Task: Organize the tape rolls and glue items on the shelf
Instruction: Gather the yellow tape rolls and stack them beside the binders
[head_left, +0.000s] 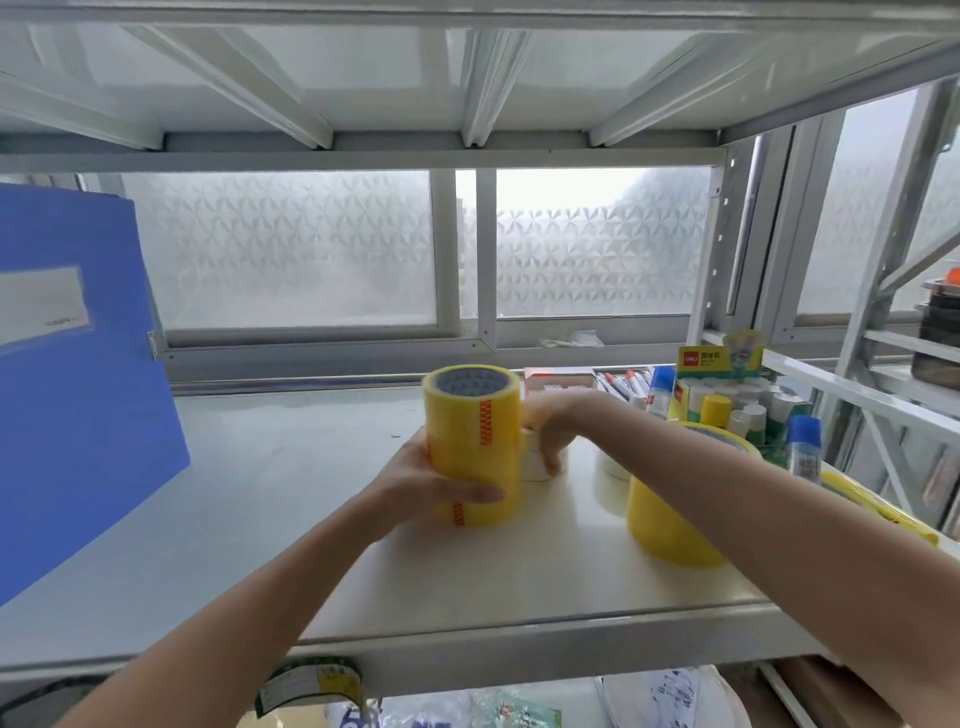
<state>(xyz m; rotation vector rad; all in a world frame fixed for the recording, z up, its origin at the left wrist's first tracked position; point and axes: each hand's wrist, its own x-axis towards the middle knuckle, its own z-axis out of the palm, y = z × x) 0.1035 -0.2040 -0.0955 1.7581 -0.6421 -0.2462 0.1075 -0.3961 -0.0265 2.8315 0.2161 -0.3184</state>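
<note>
From my head camera the job looks partly done, as far as I can judge; a tall stack of yellow tape rolls (472, 447) stands upright near the middle of the shelf (260, 519), well in from its front edge, and a second, wider yellow tape stack (670, 519) stands toward the right end, closer to the front edge; between them, a little further back, sits a small white tape roll (535, 462) just beside the tall stack, and another pale roll (615, 467) shows partly behind my right forearm; the glue sticks and bottles (737, 405) crowd the back right corner around a yellow display box (719, 361), with one blue-capped glue bottle (804, 447) standing apart at the right edge; these I judge not yet sorted, and the small rolls are not yet lined up; the left half of the shelf is bare apart from a blue folder (78, 374) leaning at the left end; my left hand (441, 493) wraps the lower part of the tall stack, thumb across its front and fingers closed round the side, forearm coming up from the front edge; my right hand (550, 426) reaches across from the right with the wrist bent down, fingertips curled onto the small white roll, seemingly pinching it, though blur keeps me from being sure.
</note>
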